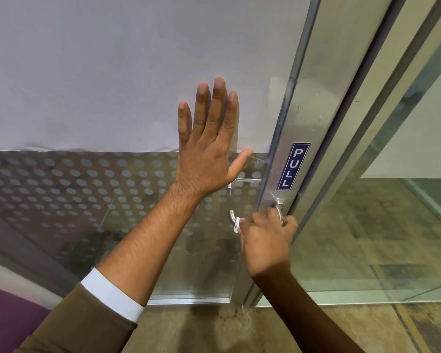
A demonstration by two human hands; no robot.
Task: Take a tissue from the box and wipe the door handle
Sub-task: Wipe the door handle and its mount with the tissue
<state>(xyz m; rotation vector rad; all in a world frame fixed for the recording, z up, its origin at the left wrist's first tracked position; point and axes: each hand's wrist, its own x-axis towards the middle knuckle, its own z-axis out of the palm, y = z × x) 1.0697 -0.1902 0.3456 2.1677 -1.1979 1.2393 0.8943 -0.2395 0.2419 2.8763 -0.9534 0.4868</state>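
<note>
the right hand (pixel 266 240) is the nearer of the two and is closed around the door handle (pixel 280 208), with a white tissue (pixel 238 223) bunched inside the grip; only a small tuft of tissue shows at the left edge of the fingers. the handle is a brushed metal lever: its pivot sits on the metal door stile (pixel 288 154) just below the blue pull sign (pixel 292 166), and its long axis runs leftward from that pivot, ending in a curved return that shows just left of the tissue. judged from this, the wipe is under way, and the coming stroke should run along that axis, between pivot and curved end, with the tissue kept between palm and metal. farther up and left of the handle, the left hand (pixel 209 146) is open, fingers spread, pressed flat on the glass door (pixel 112 72); it appears to steady the door and holds nothing. the tissue box is not in view.
</note>
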